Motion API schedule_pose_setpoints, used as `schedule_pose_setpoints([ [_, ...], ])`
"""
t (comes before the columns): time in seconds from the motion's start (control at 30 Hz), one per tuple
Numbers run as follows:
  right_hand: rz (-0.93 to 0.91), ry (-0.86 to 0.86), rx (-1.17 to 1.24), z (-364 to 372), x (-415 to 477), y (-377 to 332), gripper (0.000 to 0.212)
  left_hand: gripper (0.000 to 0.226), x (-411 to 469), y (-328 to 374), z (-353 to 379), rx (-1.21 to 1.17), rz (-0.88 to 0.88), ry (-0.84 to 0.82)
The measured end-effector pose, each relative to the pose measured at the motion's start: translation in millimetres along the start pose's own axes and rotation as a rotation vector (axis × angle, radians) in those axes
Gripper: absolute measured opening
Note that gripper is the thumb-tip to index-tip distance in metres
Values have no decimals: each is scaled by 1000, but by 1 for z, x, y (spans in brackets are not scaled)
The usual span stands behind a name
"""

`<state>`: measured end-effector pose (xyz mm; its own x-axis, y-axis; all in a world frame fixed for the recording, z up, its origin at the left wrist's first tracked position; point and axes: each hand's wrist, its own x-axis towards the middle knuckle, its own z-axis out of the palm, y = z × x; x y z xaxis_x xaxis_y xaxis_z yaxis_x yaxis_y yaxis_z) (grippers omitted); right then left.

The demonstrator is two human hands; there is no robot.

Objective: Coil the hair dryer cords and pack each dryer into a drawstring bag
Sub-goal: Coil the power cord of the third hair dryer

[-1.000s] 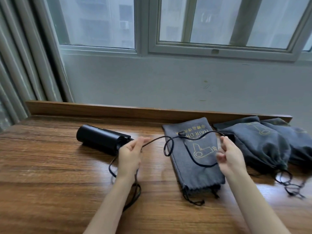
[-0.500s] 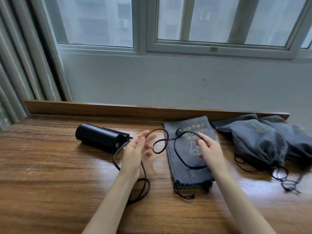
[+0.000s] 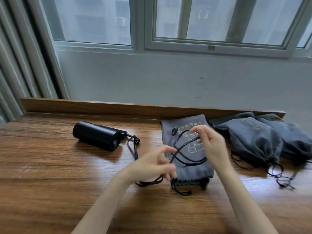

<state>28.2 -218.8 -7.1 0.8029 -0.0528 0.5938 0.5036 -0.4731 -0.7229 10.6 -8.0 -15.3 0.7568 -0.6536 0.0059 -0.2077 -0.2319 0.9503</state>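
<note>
On my feed both hands are up over the wooden table, working one thin black cord. My left hand is curled. Its thumb and fingers close into a ring around the cord where two strands cross, and a few gathered loops hang out from under the palm, down to the wood. This hand is a little blurred, so I cannot tell which fingers carry the load. My right hand is raised just beyond and to the right of it. Its fingertips are bunched and pinch the cord, and the other fingers are bent loosely.

Between the two grips the cord sags in a long open loop. Its small black plug sticks up just left of the right fingertips. From the left fingers the cord runs away to the far left, where it bunches at the rear end of the hair dryer. The dryer is a matte black cylinder lying on its side, well apart from both hands.

Directly beneath the fingers lies a flat bag of grey cloth with yellow print. Its gathered mouth faces me, and its black drawstring trails on the table. To the right of the right hand sit two filled bags, plump, dark grey, with their strings tangled in front.
</note>
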Motion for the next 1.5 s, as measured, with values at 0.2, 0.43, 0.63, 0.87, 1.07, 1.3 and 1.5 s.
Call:
schedule_pose_setpoints([
  [0.2, 140, 29, 13, -15, 2, 7, 24, 54, 4, -19, 2, 1006, 184, 87],
  [0.43, 178, 23, -140, -17, 0, 8, 15, 17, 1, -22, -5, 411, 321, 465],
  [0.63, 133, 105, -337, 1, -7, 8, 14, 41, -1, -17, -9, 59, 80, 172],
  [0.87, 12, 62, -278, 10, -10, 1, 10, 32, -2, -25, 2, 57, 34, 80],
  [1.07, -77, -294, -203, 25, -17, -6, 7, 17, 5, -24, 6, -41, 144, 387],
  [1.3, -60, -578, -81, 33, -24, -20, 27, 22, 7, -19, 6, -157, 155, 442],
  [1.5, -38, -417, -73, 35, -22, -14, 22, 23, -2, -11, 9, 570, 408, 967],
])
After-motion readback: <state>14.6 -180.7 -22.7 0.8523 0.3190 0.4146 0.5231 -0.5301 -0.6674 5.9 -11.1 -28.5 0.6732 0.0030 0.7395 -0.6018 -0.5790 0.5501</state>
